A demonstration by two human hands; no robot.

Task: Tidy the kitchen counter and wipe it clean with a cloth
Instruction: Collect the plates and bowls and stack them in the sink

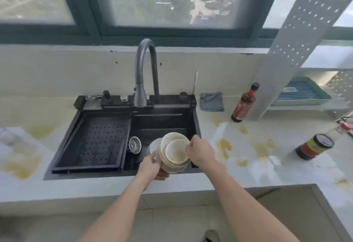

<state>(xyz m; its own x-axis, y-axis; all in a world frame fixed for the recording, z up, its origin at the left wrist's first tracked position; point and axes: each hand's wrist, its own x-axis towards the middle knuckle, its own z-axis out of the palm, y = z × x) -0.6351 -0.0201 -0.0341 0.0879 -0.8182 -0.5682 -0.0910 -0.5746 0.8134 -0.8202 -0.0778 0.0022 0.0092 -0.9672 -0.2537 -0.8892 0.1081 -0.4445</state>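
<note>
Your left hand (152, 165) is cupping the stacked bowls (174, 152); your right hand (200, 151) is pinching their rim; be lowering them level into the sink (162, 123).

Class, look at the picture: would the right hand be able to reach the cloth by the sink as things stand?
Probably not yet. The right hand is gripping the bowls over the sink, with the left hand beneath. The counter up to the cloth looks unobstructed, so it likely could once the bowls are put down.

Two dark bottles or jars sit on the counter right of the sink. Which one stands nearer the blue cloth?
The tall red-labelled bottle with the dark cap, standing just right of the blue cloth. The squat jar with the yellow-and-red label stands further right, nearer the counter's front edge.
</note>
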